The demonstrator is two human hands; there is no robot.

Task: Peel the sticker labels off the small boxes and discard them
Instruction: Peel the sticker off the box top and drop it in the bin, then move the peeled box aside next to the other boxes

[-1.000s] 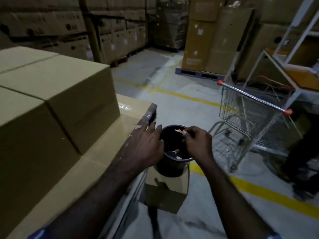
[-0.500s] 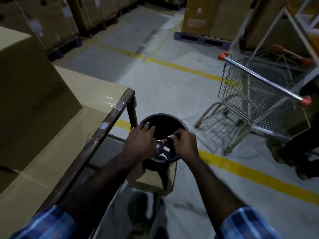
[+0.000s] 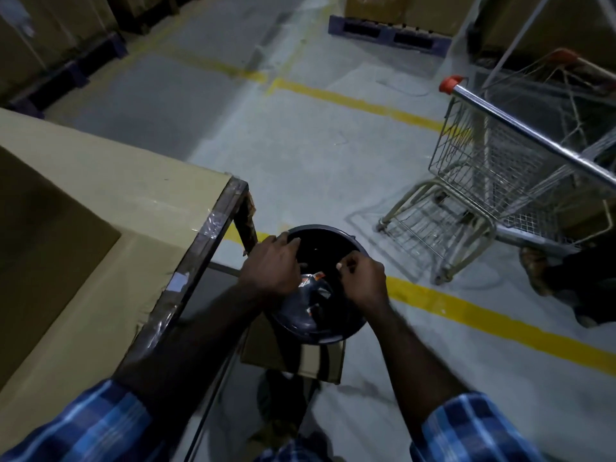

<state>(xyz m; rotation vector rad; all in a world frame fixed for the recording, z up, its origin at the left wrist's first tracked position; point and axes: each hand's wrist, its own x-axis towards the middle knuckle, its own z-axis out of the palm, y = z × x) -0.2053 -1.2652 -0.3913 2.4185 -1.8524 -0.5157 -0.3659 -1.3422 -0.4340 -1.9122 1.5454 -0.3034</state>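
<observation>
Hands are held over a black bin [image 3: 346, 331]: left hand [image 3: 271, 266] fingers are laid fairly straight across its rim; right hand [image 3: 361, 278] fingers are curled, possibly pinching something. Peeled stickers [image 3: 311, 281] are seen inside.

Pretty dim in here overall, everything's got a murky greenish-grey cast. The brightest patch is the concrete floor [image 3: 320, 155] mid-frame, so light seems to fall from overhead somewhere ahead. The upper left corner drops off into near black, and the inside of the bucket [image 3: 321, 248] is basically a dark hole with only faint glints on the scraps at the bottom. There's a bit of shine on the cart handle [image 3: 533, 135] at right and on the tape along the table edge [image 3: 206, 238]. Wide-angle bending is obvious: straight lines lean and curve near the edges. Sleeves along the bottom look soft and smeared, grainy too.
</observation>
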